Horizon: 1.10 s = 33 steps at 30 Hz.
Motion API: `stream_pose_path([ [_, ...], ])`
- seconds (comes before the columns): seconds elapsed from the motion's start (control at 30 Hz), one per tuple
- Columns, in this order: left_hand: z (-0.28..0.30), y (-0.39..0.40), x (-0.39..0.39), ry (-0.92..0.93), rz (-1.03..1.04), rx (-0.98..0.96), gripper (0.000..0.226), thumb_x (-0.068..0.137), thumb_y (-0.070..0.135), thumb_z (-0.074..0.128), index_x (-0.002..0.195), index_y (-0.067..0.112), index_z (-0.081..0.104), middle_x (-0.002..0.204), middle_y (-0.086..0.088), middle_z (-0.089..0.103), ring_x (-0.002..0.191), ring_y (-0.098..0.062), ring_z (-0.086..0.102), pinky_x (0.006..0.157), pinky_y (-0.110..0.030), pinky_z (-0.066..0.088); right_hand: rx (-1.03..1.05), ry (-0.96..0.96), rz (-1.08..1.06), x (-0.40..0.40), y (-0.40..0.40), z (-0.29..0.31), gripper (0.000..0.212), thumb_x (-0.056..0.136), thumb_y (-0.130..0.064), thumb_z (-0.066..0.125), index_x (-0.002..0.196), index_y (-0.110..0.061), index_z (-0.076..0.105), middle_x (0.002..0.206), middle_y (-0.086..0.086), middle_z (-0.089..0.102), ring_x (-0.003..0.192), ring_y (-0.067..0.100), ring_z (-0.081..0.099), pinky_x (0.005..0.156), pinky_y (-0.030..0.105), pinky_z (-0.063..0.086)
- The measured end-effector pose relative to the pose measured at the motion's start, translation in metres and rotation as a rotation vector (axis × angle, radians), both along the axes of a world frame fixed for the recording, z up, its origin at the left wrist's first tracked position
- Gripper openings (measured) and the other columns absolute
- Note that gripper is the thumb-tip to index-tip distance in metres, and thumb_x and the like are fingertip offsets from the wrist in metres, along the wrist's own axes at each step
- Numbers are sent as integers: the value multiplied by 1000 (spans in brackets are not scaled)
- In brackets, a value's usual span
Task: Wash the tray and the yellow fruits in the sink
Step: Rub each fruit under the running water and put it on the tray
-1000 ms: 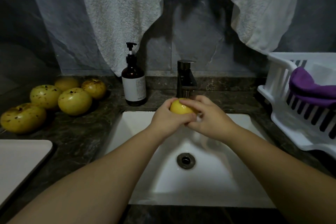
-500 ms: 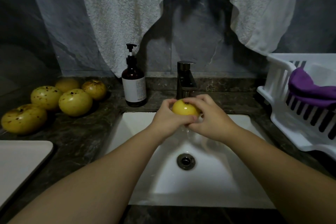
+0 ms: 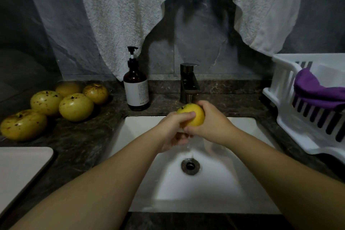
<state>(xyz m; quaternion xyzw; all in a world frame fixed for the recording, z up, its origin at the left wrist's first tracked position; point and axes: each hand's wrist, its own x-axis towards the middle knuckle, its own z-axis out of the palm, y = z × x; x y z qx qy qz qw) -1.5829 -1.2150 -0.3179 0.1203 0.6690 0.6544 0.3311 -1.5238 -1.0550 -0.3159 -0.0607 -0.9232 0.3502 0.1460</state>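
Yellow fruit (image 3: 192, 116) round, smooth-skinned and wet, held under the faucet (image 3: 188, 84) above the back of the sink (image 3: 205, 192), with a thin stream running off it toward the drain (image 3: 190, 166). Likely firm and fairly light, but slick under running water, so best cupped around its widest part from 2 opposite sides rather than pinched at the top. Left hand (image 3: 173, 132) wrapped under and around the near side, thumb across the skin; right hand (image 3: 211, 123) curled over the far and right side, both pressed together on the same fruit. Left of the basin, 5 more spotted yellow fruits (image 3: 75, 107) waiting on the dark counter, probably unwashed. Tray (image 3: 20, 166) lying flat at the near left edge, well apart from the sink. Soap bottle (image 3: 136, 89) upright just left of the faucet. White dish rack (image 3: 308, 114) at right with a purple cloth (image 3: 315, 93) draped inside. Pale towels (image 3: 123, 15) hanging behind.
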Motion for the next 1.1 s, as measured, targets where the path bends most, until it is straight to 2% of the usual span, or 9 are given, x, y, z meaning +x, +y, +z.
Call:
stream_pose_path([
  [0.13,-4,0,-1,22,22,-16,63,82,55,81,128,19,58,102,-9,73,71,-18,70,73,-33,58,95,15,97,0,2,-1,104,66,-46,90,154,-34,35,141,-11,39,117,5,45,80,6,35],
  [0.3,-2,3,-5,-23,79,168,77,72,54,86,133,15,58,102,-12,72,93,-28,69,80,-33,58,-491,-32,115,3,2,5,80,87,-37,78,154,-29,36,131,-10,57,103,-2,61,72,14,47],
  [0.4,-2,4,-2,-43,-3,86,80,73,67,83,134,24,55,97,-7,73,78,-24,73,66,-32,61,-348,-2,82,8,4,3,70,81,-33,84,139,-34,44,123,-14,57,104,-1,59,72,11,46],
  [0.5,-4,4,-4,-50,10,123,73,82,63,78,135,19,51,84,-9,64,59,-19,59,55,-28,51,-276,-1,123,7,2,4,79,79,-23,86,144,-30,43,131,-5,56,107,3,59,73,11,49],
  [0.63,-7,6,-4,30,82,134,56,86,58,77,128,30,52,112,-11,67,75,-20,66,69,-32,58,-557,-183,45,7,-4,9,52,99,-60,50,146,-40,41,131,2,59,108,21,61,82,40,51],
  [0.73,-7,9,-2,65,98,122,61,86,64,73,133,32,51,122,-13,68,88,-23,71,74,-33,58,-575,-278,-67,2,-10,6,68,90,-85,29,128,-36,57,107,6,69,81,18,64,69,34,45],
  [0.8,-5,10,0,64,100,94,67,87,72,65,136,28,50,116,-14,70,77,-20,69,71,-33,56,-640,-221,-75,-1,-14,3,65,91,-82,32,123,-32,58,94,6,69,72,18,61,62,32,40],
  [0.9,-2,9,-1,47,91,68,70,92,80,47,130,23,59,89,-9,66,62,-13,61,58,-29,51,-616,-149,-52,-1,-14,0,55,95,-76,37,125,-33,54,100,7,66,76,18,62,63,33,42],
  [1.1,-3,12,-4,165,189,15,43,106,65,31,115,32,57,84,-7,58,58,-13,53,54,-26,42,-884,-210,-92,-2,-19,0,61,89,-79,47,124,-29,54,83,10,66,52,14,59,46,24,38],
])
